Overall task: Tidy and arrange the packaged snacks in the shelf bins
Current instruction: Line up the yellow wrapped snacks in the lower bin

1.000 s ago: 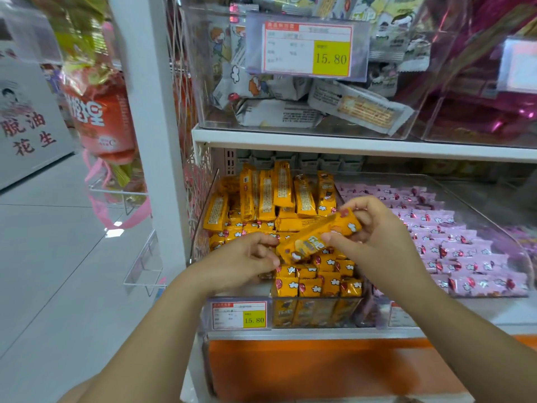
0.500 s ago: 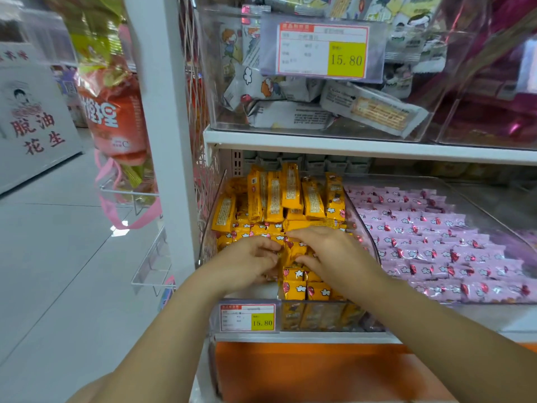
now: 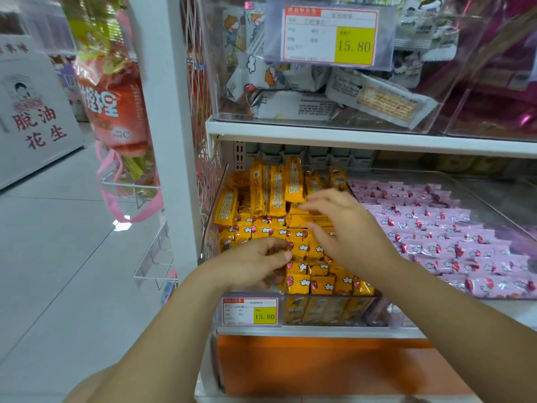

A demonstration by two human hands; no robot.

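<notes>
Fingers [image 3: 322, 198] of the right hand [image 3: 348, 228] spread loosely over the yellow snack packets [image 3: 299, 246] in the clear bin [image 3: 319, 312], left of the pink packets [image 3: 436, 228]. The left hand [image 3: 252, 263] curls at the near-left rows; I cannot tell whether it pinches one.

Qty per kind, as visible:
- Hands: 2, i.e. left hand [image 3: 255, 266] and right hand [image 3: 345, 228].
- Clear bins [image 3: 215, 82]: 4, 2 per shelf lvl.
- Shelf boards [image 3: 348, 138]: 2.
- Price tags [image 3: 329, 36]: 2 legible, both 15.80.
- Yellow packs [image 3: 293, 181]: dozens, exact qty not countable; approx. 6 upright at rear.
- Pink packs [image 3: 436, 228]: dozens, in rows.
- White packs [image 3: 293, 106]: min. 4.
- Orange bag [image 3: 116, 112]: 1.
</notes>
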